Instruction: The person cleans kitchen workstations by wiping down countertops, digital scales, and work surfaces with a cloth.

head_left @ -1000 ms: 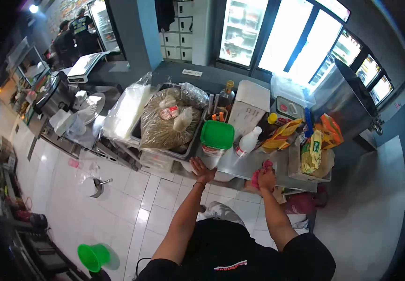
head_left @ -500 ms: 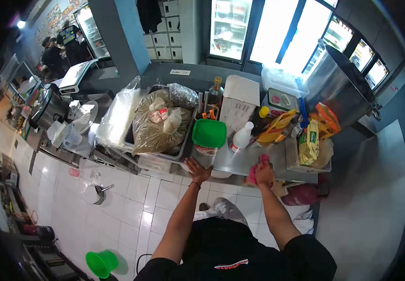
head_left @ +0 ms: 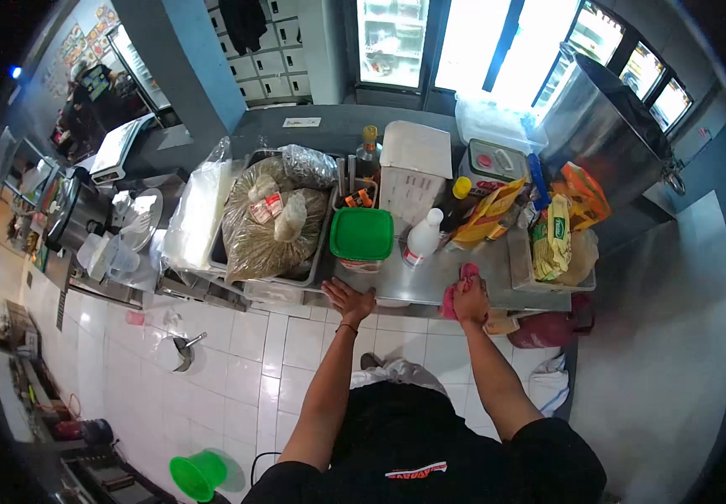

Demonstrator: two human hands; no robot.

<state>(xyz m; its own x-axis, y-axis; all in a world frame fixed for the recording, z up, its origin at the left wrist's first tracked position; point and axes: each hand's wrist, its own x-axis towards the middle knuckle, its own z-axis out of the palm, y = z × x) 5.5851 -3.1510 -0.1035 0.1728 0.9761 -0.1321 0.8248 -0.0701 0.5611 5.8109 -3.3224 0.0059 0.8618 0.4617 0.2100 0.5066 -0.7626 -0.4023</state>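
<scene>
My right hand (head_left: 470,301) is closed on a pink cloth (head_left: 449,304) at the front edge of the steel counter (head_left: 413,284). My left hand (head_left: 350,301) rests with fingers spread on the counter's front edge, holding nothing. Just behind it stands a tub with a green lid (head_left: 362,234). A white bottle with a white cap (head_left: 423,238) is on the counter between the tub and the cloth. Farther back are a dark bottle with a yellow cap (head_left: 455,200) and a yellow packet (head_left: 489,214).
Left of the tub, a tray (head_left: 322,244) holds bags of brown dry goods (head_left: 275,235). A bin with packets (head_left: 521,269) sits at the right end. A white box (head_left: 413,172) stands behind. A dark red gas cylinder (head_left: 539,330) is below. A green bucket (head_left: 197,475) stands on the floor.
The camera view has shifted slightly, moving the counter and its items a little up and left. My right hand still grips the cloth; my left hand stays on the edge.
</scene>
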